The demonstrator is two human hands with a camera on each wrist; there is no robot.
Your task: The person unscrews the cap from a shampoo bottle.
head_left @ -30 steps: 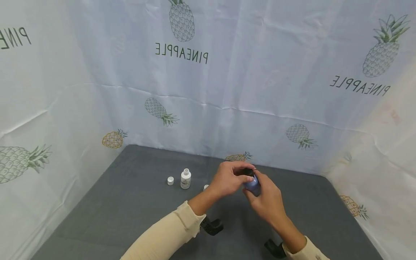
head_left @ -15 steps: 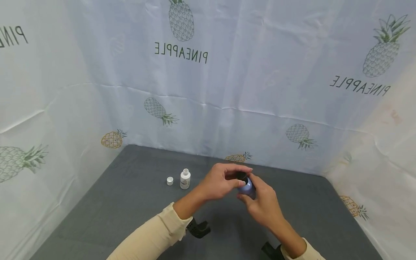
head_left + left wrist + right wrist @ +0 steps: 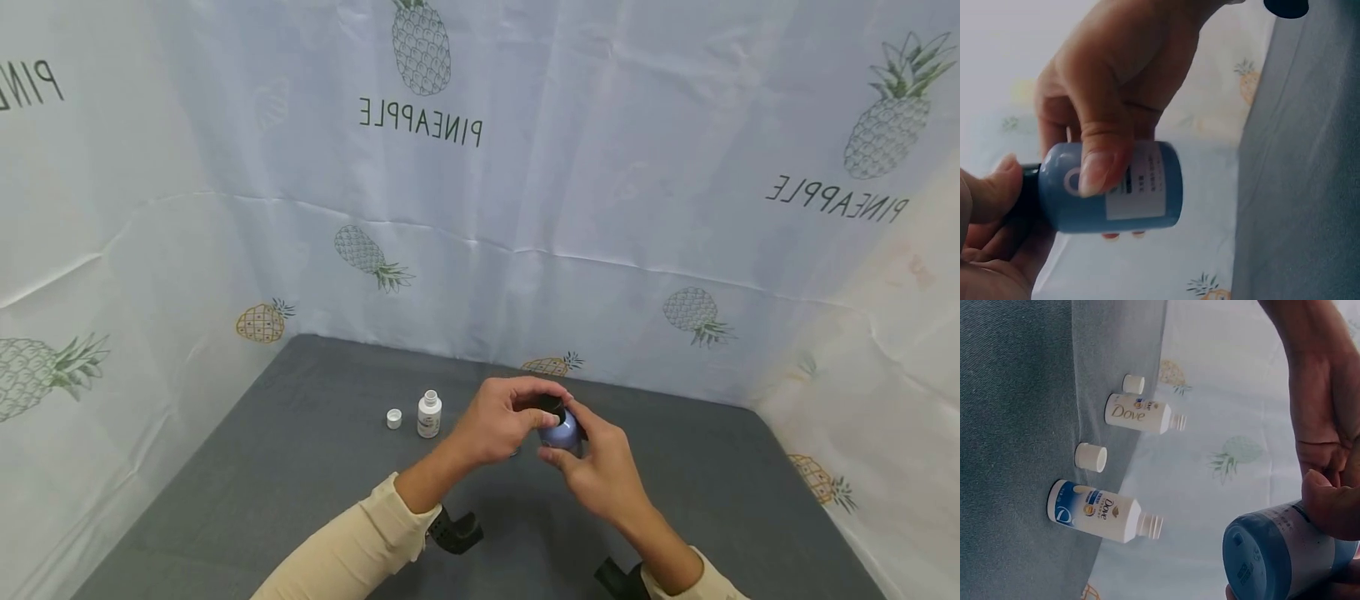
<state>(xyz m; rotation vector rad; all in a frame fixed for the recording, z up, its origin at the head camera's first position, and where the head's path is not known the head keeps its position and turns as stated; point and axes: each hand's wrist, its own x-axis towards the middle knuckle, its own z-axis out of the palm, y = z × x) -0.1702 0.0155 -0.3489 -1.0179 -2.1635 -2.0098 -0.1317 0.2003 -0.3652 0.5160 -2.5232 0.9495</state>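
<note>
Firstly, leave the loose white cap (image 3: 393,418) and uncapped white bottle (image 3: 430,419) undisturbed on the counter (image 3: 285,483), at about 9 o'clock from the work. With left fingers (image 3: 536,386) closed to a pinch on the black cap (image 3: 552,406), apply torque squarely about the neck; avoid side load. With right fingers (image 3: 557,457) curled around the blue bottle (image 3: 561,433), resist rotation without squeezing the body. Presumably a cap-turning step; impossible to tell whether loosened. Locate the blue bottle above the counter, between both sets of fingers: left at 10 to 12 o'clock, right at 6 and 2 o'clock.
</note>
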